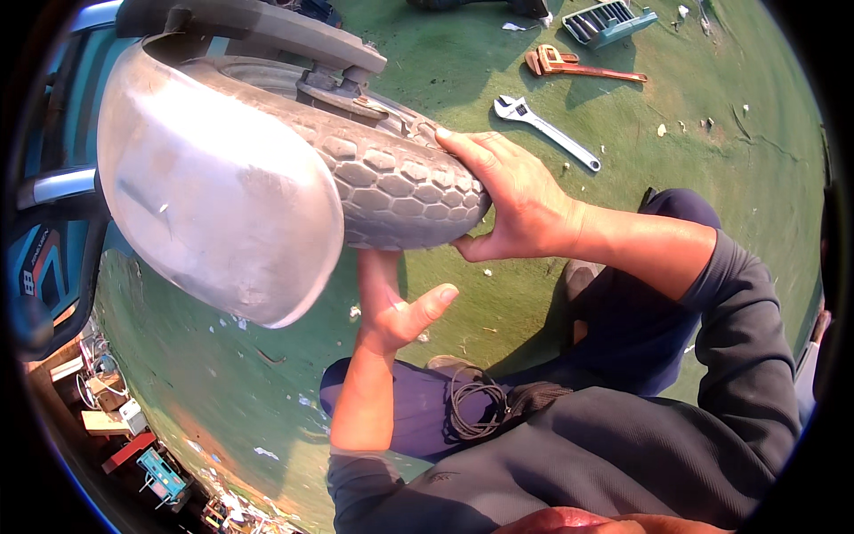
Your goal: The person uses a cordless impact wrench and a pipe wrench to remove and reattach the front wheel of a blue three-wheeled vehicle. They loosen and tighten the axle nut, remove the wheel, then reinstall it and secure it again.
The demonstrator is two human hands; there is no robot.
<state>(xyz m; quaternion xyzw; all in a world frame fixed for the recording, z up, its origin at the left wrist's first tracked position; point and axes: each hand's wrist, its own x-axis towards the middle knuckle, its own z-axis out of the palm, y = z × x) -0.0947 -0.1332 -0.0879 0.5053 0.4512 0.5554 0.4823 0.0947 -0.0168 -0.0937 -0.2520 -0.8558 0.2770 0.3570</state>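
Note:
A scuffed silver mudguard [209,169] covers the left part of a wheel with a honeycomb-treaded tyre [400,191]; a dark bar and bracket [347,93] sit above it. My right hand [507,196] grips the tyre's right end, thumb low and fingers wrapped over its upper side. My left hand [396,311] is under the tyre, thumb stretched out away from it; its other fingers are hidden behind the tyre, so contact is unclear. An adjustable wrench [556,133] and a red pipe wrench [587,71] lie on the green floor [729,178] beyond my right hand.
A teal tool case [605,22] lies at the top. A blue vehicle frame [40,258] stands left. Clutter [120,418] fills the lower left. A coiled dark cord [471,405] rests by my bent legs. Part of another person [818,325] shows at the right rim.

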